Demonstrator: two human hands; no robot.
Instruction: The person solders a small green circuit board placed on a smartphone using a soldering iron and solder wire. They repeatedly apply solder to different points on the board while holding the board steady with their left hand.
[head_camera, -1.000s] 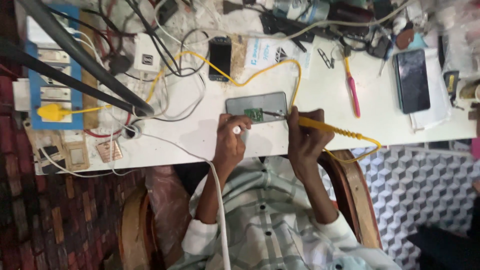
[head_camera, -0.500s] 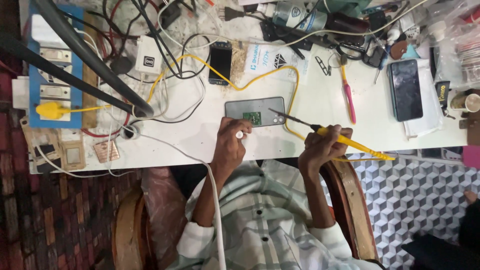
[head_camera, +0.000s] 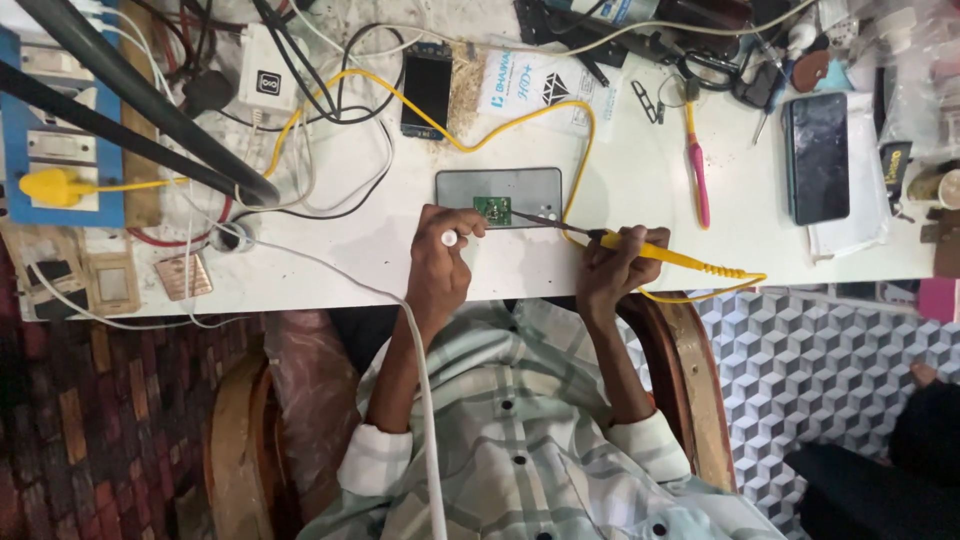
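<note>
A small green circuit board (head_camera: 492, 210) lies on a grey phone back (head_camera: 530, 186) near the front edge of the white table (head_camera: 640, 180). My left hand (head_camera: 440, 270) rests beside it, fingertips touching the board's left edge, closed round a small white-tipped tool (head_camera: 450, 238). My right hand (head_camera: 612, 268) grips a yellow soldering iron (head_camera: 660, 252). Its dark tip (head_camera: 530, 217) points left and reaches the green board. The iron's yellow cable (head_camera: 520, 115) loops over the table to a yellow plug (head_camera: 45, 186).
A blue socket board (head_camera: 60, 150) and tangled cables lie at the left. A small phone (head_camera: 427, 92) sits behind, a pink tool (head_camera: 697, 170) and a dark phone (head_camera: 818, 155) to the right. Two dark rods (head_camera: 150, 110) cross the upper left. Wooden chair arms (head_camera: 690, 370) flank me.
My right hand pulled the soldering iron back to the right, away from the board, then brought its tip back to the green board. My left hand stayed at the board.
</note>
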